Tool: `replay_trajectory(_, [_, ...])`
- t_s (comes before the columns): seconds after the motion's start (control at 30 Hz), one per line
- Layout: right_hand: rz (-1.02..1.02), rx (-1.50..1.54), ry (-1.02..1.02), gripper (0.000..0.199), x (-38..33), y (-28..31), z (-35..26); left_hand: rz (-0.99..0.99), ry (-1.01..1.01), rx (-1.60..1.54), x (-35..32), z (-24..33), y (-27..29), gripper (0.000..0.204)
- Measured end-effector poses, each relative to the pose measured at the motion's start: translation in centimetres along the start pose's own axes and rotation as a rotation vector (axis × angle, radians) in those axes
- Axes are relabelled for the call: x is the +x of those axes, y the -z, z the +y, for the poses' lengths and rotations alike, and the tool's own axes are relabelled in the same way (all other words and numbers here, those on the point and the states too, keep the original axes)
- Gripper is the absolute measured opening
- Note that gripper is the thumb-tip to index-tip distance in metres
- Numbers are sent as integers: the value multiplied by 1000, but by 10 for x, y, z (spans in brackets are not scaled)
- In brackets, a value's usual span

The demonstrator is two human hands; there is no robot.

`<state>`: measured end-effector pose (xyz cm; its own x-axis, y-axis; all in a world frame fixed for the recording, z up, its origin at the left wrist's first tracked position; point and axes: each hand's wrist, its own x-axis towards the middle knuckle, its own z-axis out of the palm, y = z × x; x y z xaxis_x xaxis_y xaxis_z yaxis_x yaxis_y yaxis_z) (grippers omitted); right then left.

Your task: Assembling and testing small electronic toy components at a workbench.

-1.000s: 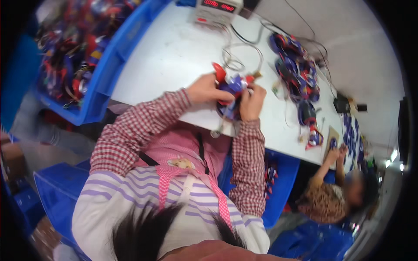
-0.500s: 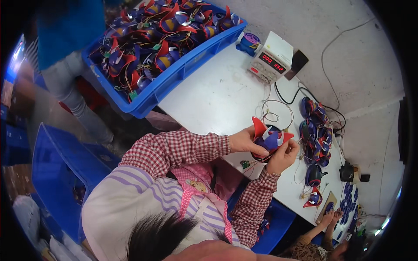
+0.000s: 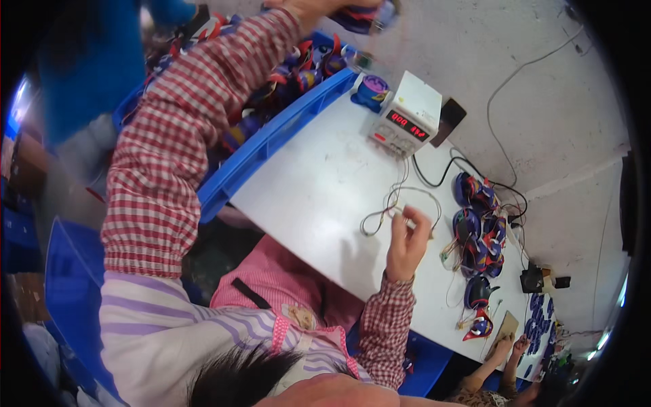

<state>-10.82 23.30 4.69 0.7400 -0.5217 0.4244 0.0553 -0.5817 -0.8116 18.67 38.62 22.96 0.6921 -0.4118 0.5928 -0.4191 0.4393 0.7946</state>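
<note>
My left hand (image 3: 308, 8) is raised at the top edge, over the blue crate (image 3: 261, 146) of toy parts. It grips a dark purple-and-red toy part (image 3: 359, 19), blurred by motion, with thin wires trailing from it. Only part of this hand shows. Above the white table (image 3: 305, 183), my right hand (image 3: 407, 247) has its fingers curled, thumb and forefinger close together at a thin wire (image 3: 386, 211). That wire loops across the tabletop from the power supply (image 3: 407, 115), a white box with a lit red display.
A blue-purple round part (image 3: 371, 91) stands beside the power supply. Several wired toy parts (image 3: 481, 237) are piled along the table's wall side. Farther down, a co-worker's hands (image 3: 505, 346) work near several small purple pieces (image 3: 539, 319). Another person in blue (image 3: 91, 74) stands behind the crate.
My left hand has carried the toy part from over the table up to above the crate. My right hand has come off the toy part and moved slightly left, beside the wire.
</note>
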Motion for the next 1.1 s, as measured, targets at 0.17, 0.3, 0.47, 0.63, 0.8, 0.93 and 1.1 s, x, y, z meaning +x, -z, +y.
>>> replay_trajectory(0.17, [18,-143,-68,23,-15,-12,51,56,269,487,81,-83,110,23])
replay_trajectory(0.3, [-9,-89,-91,21,-16,-30,63,-117,403,723,75,-146,158,65])
replay_trajectory(0.47, [-74,-137,-99,18,-24,-37,80,-198,646,824,63,-176,161,83])
replay_trajectory(0.63, [-58,-213,14,19,-25,-39,81,-504,595,1008,54,-187,153,105])
replay_trajectory(0.8, [106,-245,1,21,-30,-48,92,-657,701,592,85,-197,195,63])
replay_trajectory(0.93, [189,-67,171,27,-19,-45,65,-698,-37,1145,114,-171,299,57])
replay_trajectory(1.1, [241,-47,226,32,-40,39,37,-513,241,910,5,-127,-6,43])
